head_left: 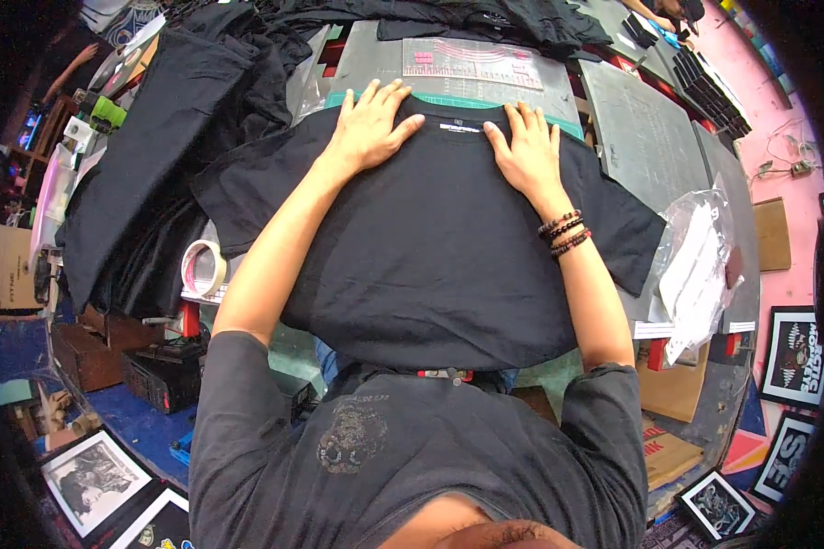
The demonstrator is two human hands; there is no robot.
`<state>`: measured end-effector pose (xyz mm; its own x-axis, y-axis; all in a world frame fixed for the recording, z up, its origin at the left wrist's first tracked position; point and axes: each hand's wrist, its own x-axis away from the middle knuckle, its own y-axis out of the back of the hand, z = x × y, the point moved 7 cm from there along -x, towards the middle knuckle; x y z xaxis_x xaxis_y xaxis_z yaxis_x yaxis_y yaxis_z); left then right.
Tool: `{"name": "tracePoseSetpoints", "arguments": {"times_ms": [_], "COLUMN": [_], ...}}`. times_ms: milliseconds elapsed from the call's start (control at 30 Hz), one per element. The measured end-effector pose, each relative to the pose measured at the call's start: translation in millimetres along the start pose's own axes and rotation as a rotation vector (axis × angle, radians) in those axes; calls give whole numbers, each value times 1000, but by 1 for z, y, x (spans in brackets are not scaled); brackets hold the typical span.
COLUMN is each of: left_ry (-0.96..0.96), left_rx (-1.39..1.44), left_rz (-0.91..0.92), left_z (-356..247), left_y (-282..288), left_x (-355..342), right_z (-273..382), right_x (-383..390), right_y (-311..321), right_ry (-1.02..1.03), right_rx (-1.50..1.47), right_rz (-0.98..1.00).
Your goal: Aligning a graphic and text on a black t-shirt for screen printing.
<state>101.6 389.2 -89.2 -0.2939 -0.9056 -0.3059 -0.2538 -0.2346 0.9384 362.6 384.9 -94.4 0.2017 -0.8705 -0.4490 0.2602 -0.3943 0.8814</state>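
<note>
A black T-shirt (pixel 439 238) lies spread on the work table, collar at the far side and hem hanging over the near edge. My left hand (pixel 369 128) rests flat on its left shoulder, fingers stretched away from me, thumb toward the collar. On the right shoulder lies my right hand (pixel 528 151), fingers also spread, with dark beaded bracelets (pixel 566 233) at the wrist. A small printed label shows inside the collar between the hands. Just beyond the collar sits a green cutting mat (pixel 339 98), mostly covered by the shirt.
A pile of black garments (pixel 156 165) lies to the left, with more dark cloth (pixel 522 23) at the back. A clear ruler template (pixel 471 64) lies beyond the mat. Near the left sleeve stands a tape roll (pixel 203 267); a clear plastic bag (pixel 700 265) hangs over the right edge.
</note>
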Motion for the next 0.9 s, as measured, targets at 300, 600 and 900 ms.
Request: {"name": "tracePoseSetpoints", "arguments": {"times_ms": [300, 600, 900], "left_ry": [89, 84, 90], "left_rx": [-104, -32, 19], "left_rz": [56, 6, -33], "left_z": [4, 5, 4], "left_y": [-5, -2, 2], "left_x": [-8, -11, -8], "right_z": [-3, -2, -9], "right_x": [-5, -27, -156], "right_y": [-4, 5, -44], "right_ry": [-47, 107, 390], "right_rx": [26, 150, -98], "right_rz": [100, 88, 253]}}
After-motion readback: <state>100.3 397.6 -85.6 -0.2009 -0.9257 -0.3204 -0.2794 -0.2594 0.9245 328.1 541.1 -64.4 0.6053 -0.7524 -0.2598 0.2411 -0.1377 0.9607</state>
